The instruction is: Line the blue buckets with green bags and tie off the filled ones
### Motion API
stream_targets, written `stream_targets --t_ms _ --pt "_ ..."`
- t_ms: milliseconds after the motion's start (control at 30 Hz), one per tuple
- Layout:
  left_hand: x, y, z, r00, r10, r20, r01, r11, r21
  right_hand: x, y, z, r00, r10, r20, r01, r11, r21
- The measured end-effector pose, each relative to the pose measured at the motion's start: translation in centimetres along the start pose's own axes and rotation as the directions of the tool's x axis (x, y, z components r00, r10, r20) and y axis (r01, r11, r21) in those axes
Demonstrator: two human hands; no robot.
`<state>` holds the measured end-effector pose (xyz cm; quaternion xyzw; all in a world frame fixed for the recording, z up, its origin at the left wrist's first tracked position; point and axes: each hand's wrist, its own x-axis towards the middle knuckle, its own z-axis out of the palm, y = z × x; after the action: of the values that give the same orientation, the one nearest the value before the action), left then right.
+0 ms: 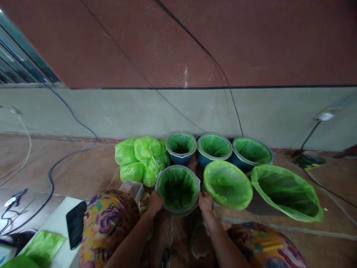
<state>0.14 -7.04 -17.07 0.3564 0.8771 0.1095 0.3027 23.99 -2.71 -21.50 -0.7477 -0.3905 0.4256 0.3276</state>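
Observation:
My left hand (pixel 154 203) grips the left rim of a bin (pixel 177 188) lined with a green plastic bag and topped by a grey ring. My right hand (pixel 205 203) holds the same bin's right rim. The bin stands on the floor between my knees, which are covered in flowered cloth. To its right sit two more green-lined bins (pixel 227 184) (pixel 287 192) without visible grey rings. Behind them stand three blue bins (pixel 181 146) (pixel 214 148) (pixel 252 152) with green liners and grey rings.
Tied green bags (pixel 141 159) are heaped to the left of the bins, beside a small clear box (pixel 132 188). A black phone (pixel 75 224) lies on a white surface at lower left. Cables run over the tiled floor (pixel 69 171) and up the wall.

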Motion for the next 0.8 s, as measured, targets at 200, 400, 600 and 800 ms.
stream_targets --t_ms 200,400,600,800 --pt "0.3 1.7 -0.3 0.986 -0.022 -0.166 0.050 0.985 0.168 -0.1 -2.5 0.2 0.957 -0.291 0.007 0.255 0.829 -0.498" --pt "1.5 2.2 0.2 0.985 0.006 -0.172 0.031 0.977 0.213 0.4 -3.6 1.2 0.985 -0.166 0.038 0.156 0.790 -0.593" --pt "1.7 2.0 0.4 0.969 0.017 -0.246 0.035 0.978 0.206 -0.3 -3.6 2.0 0.992 -0.128 -0.022 0.085 0.771 -0.631" --pt "1.9 1.3 0.0 0.964 0.044 -0.261 -0.001 0.987 0.162 -1.0 -2.8 1.4 0.969 -0.248 -0.005 0.185 0.738 -0.649"
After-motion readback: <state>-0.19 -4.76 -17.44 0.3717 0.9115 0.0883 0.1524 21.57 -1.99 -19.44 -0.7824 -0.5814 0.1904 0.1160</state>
